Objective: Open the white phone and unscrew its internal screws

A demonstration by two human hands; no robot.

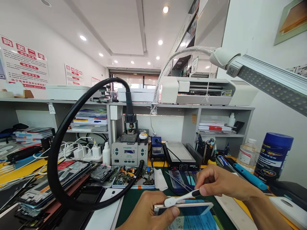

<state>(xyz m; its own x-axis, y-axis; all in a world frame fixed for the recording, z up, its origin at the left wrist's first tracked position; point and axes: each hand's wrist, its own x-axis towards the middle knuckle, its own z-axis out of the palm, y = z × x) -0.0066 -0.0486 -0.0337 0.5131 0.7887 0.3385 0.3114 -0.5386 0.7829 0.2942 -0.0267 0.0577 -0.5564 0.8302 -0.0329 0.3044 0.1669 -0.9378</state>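
Observation:
My left hand [151, 210] grips one end of a flat phone [195, 208], thumb in front and fingers behind, holding it tilted above the mat. Across the phone's upper edge lies a slim white hand tool [181, 198] with a broad rounded end and a black tip; its exact kind I cannot tell. The rounded end rests by my left thumb and finger. My right hand [217, 182] pinches the tool's black tip between thumb and fingers. Under the phone shows a blue printed sheet [198, 223] on the green mat [133, 204].
A black hot-air hose [51, 153] loops across the left from the rework station [129, 153]. Phone parts [57, 182] pile up at left, with a tray of circuit boards [134, 177] ahead. Right stand a blue-capped can [273, 156] and a bottle [248, 155]; a lamp [271, 75] hangs above.

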